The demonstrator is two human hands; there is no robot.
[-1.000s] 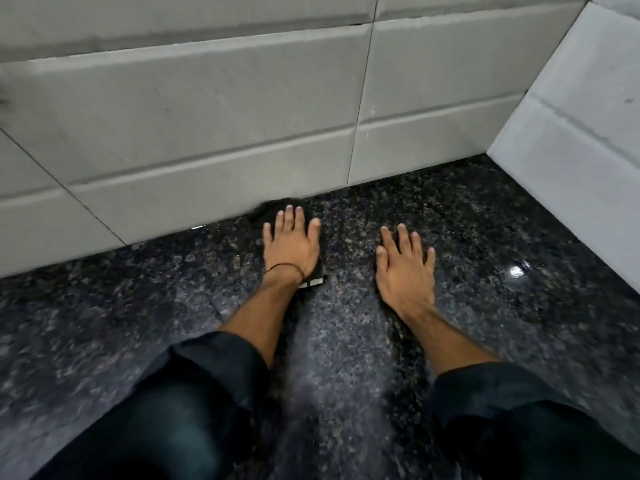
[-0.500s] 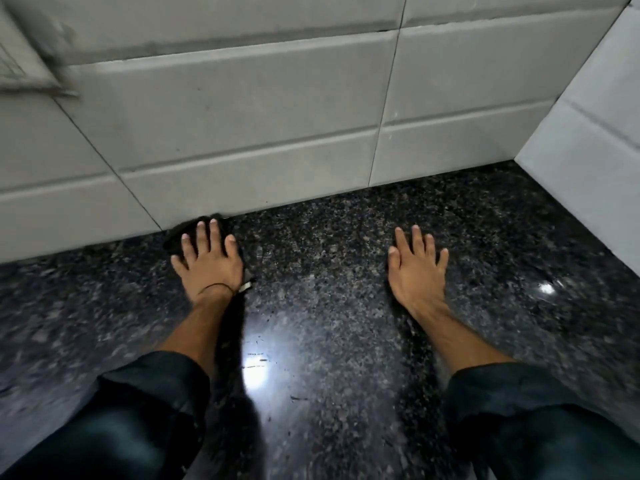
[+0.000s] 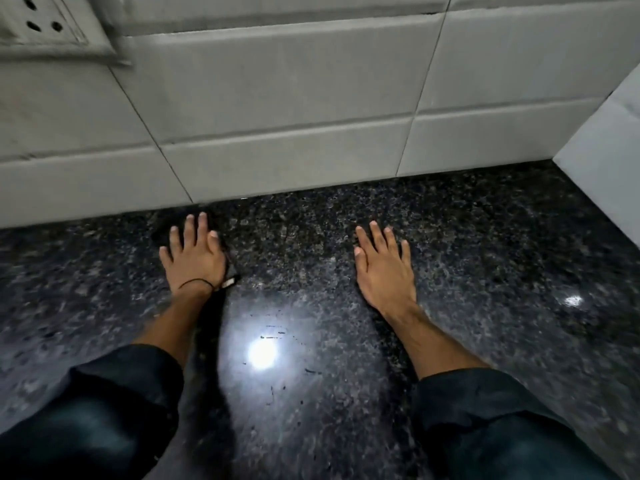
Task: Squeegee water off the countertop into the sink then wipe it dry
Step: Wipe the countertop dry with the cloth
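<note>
At the near edge of the view, two dark sleeves, the left sleeve (image 3: 104,410) and the right sleeve (image 3: 502,427), are cut off by the frame, and bare forearms reach forward from them over the speckled black countertop (image 3: 346,427). Between the forearms a bright reflection (image 3: 262,353) washes out the stone, with a few thin dark marks around it whose nature cannot be made out.

Farther on, the left hand (image 3: 194,258) lies palm down on a dark cloth (image 3: 225,259), fingers straight and slightly apart. It has a thin black band (image 3: 195,282) at the wrist. The hand hides most of the cloth, which is hard to separate from the dark stone. A dark rim shows past the fingertips and along the thumb side, down to a small pale tag (image 3: 229,282) by the wrist. What shows suggests that its long axis runs from the wrist toward the wall. Well apart, the right hand (image 3: 384,268) rests flat on bare stone, fingers straight and close together.

Beyond both hands, grey wall tiles (image 3: 277,98) meet the countertop. A side wall (image 3: 606,150) closes the right corner, and a blurred socket plate (image 3: 41,26) is cut off at the upper left.
</note>
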